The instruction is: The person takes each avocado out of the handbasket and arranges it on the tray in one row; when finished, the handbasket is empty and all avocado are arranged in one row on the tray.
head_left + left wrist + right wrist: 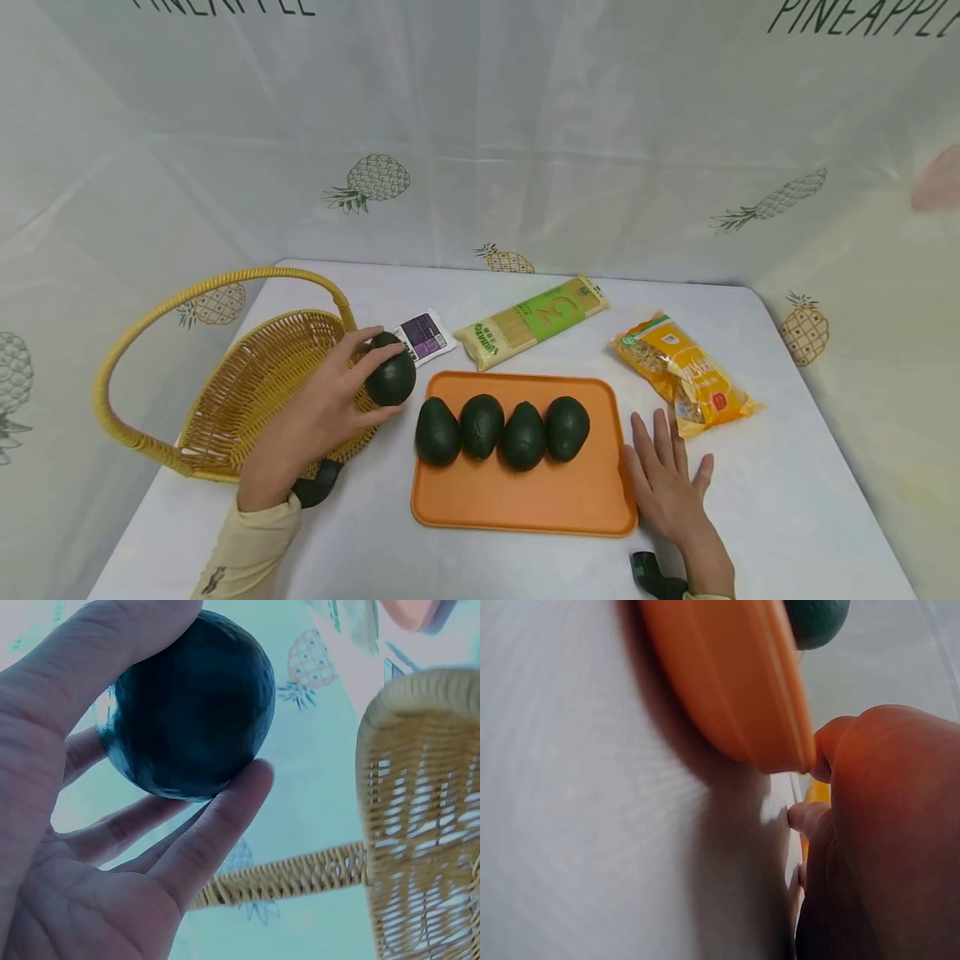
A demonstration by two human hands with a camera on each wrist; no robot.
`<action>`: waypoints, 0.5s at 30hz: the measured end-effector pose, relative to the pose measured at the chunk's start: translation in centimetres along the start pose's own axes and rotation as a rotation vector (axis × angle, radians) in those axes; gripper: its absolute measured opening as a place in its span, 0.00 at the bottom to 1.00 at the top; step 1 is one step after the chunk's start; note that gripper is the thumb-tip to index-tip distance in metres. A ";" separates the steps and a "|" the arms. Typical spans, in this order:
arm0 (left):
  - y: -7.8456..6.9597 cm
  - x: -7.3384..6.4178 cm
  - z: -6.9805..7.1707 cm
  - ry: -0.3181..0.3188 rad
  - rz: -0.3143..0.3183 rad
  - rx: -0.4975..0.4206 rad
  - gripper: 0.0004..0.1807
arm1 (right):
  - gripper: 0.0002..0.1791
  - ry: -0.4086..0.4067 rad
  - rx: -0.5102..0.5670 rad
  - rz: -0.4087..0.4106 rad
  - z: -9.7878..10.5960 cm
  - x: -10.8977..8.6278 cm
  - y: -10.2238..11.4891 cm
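Note:
My left hand (321, 407) grips a dark green avocado (393, 377) between thumb and fingers, beside the right rim of the wicker basket (232, 392). In the left wrist view the avocado (199, 712) sits in the curled fingers, with the basket (420, 802) off to the right. Several more avocados (522, 437) stand in a row on an orange tray (525, 504). Against the tray's right edge lies my right hand (667, 496), fingers spread and straight. The right wrist view shows that hand (900, 825) at the tray's rim (739, 682).
Behind the tray lies a long green-labelled noodle pack (534, 322). A white and purple packet (423, 337) is partly hidden by the held avocado. An orange bag (686, 372) lies just beyond the right fingertips. The basket's tall handle (225, 280) arches up at the left.

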State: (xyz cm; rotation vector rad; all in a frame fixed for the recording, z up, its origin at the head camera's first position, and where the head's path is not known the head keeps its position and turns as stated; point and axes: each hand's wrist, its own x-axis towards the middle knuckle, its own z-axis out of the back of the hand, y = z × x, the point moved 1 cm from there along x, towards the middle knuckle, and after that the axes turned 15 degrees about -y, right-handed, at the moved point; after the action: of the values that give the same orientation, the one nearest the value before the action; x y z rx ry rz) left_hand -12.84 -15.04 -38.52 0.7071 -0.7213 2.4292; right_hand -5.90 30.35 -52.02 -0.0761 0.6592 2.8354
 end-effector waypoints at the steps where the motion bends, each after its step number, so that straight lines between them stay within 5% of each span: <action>1: -0.1 0.0 -0.2 0.001 0.003 -0.007 0.44 | 0.45 0.002 -0.002 -0.001 0.0 0.0 0.0; 9: -0.9 -0.3 -1.7 0.035 0.034 -0.030 0.46 | 0.45 0.009 -0.010 -0.003 0.1 0.1 0.1; 15: -1.8 -0.3 -3.2 -0.003 -0.007 -0.069 0.45 | 0.45 0.002 -0.010 0.001 0.0 0.0 0.0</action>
State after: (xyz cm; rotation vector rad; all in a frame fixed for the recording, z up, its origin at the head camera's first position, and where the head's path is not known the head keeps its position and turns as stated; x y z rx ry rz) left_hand -12.65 -11.93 -40.36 0.6846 -0.7979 2.3854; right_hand -5.87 30.31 -52.02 -0.0806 0.6450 2.8402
